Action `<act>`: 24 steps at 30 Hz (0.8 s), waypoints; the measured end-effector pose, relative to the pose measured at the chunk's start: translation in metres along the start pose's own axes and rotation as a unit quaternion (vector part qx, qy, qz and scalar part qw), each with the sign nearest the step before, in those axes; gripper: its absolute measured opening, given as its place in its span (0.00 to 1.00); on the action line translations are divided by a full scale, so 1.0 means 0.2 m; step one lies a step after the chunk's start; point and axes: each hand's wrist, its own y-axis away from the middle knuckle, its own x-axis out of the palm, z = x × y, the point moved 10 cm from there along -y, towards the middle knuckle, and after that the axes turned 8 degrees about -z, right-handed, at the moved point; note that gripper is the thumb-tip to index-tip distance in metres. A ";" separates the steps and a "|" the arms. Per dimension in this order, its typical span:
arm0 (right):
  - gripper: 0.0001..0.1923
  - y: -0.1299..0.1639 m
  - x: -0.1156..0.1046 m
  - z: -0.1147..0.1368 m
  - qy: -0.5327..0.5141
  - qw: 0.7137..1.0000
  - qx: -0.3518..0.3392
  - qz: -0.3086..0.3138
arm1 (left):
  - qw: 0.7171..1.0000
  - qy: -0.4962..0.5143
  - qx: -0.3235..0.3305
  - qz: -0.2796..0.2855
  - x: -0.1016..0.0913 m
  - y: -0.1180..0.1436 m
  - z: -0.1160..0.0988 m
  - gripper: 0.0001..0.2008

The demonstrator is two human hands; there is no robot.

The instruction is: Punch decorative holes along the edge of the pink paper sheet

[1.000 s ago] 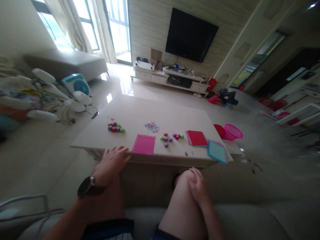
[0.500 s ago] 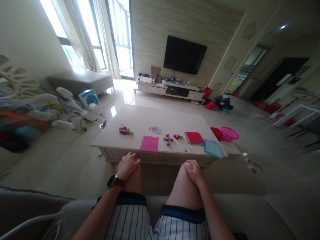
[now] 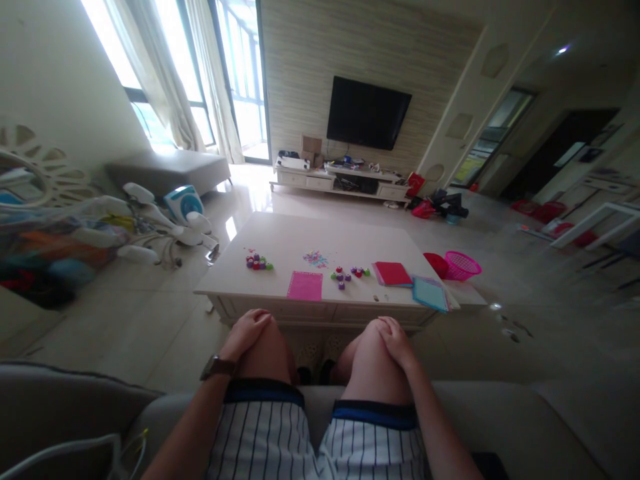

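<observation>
My left hand [image 3: 248, 333] lies over my left knee, fingers stretched out and holding nothing, with a dark watch [image 3: 218, 367] on the wrist. On the other knee rests my right hand [image 3: 397, 338], also flat and holding nothing. Beyond my knees stands a white table [image 3: 345, 237]. Nearest on it is a pink sheet [image 3: 305, 286] with a patterned border. Small round red, purple and green pieces [image 3: 259, 263] sit in a cluster at the left, and similar pieces [image 3: 341, 275] stand right of the sheet. Tiny colourful bits [image 3: 315, 259] are scattered behind it.
A red stack of sheets [image 3: 393, 273] and a light-blue stack [image 3: 429, 293] lie at the table's right end. Past that edge are a pink basket [image 3: 463, 267] and a red container [image 3: 436, 265]. A TV [image 3: 369, 112] hangs above a low cabinet [image 3: 306, 179].
The view has shifted slightly, so the table appears a little further right. My knees sit slightly wider apart in view, with both hands still on them. The things on the table have not moved.
</observation>
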 end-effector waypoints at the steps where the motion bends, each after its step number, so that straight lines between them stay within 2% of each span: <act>1: 0.24 0.00 -0.01 -0.02 0.040 0.999 0.004 0.001 | 0.999 -0.030 -0.019 0.003 -0.01 0.00 0.04 0.24; 6: 0.22 0.02 -0.09 -0.17 0.260 0.962 0.086 0.020 | 0.974 -0.195 -0.112 0.023 -0.12 -0.02 0.21 0.27; 9: 0.23 0.03 -0.11 -0.16 0.285 0.953 0.096 0.024 | 0.959 -0.244 -0.139 0.031 -0.16 -0.04 0.26 0.25; 11: 0.24 0.04 -0.08 -0.10 0.275 0.958 0.070 0.031 | 0.959 -0.246 -0.128 0.050 -0.12 -0.06 0.22 0.24; 14: 0.27 0.06 0.00 0.05 0.268 0.962 0.036 0.046 | 0.969 -0.227 -0.070 0.065 -0.02 -0.05 0.03 0.24; 18: 0.26 0.09 0.10 0.29 0.290 0.955 0.034 0.042 | 0.968 -0.249 0.022 0.018 0.10 0.03 -0.37 0.23; 20: 0.26 0.11 0.15 0.42 0.299 0.952 0.017 0.056 | 0.966 -0.256 0.044 0.021 0.17 0.09 -0.54 0.21; 24: 0.26 0.16 0.23 0.62 0.292 0.954 -0.032 0.068 | 0.961 -0.266 0.077 0.024 0.26 0.16 -0.76 0.18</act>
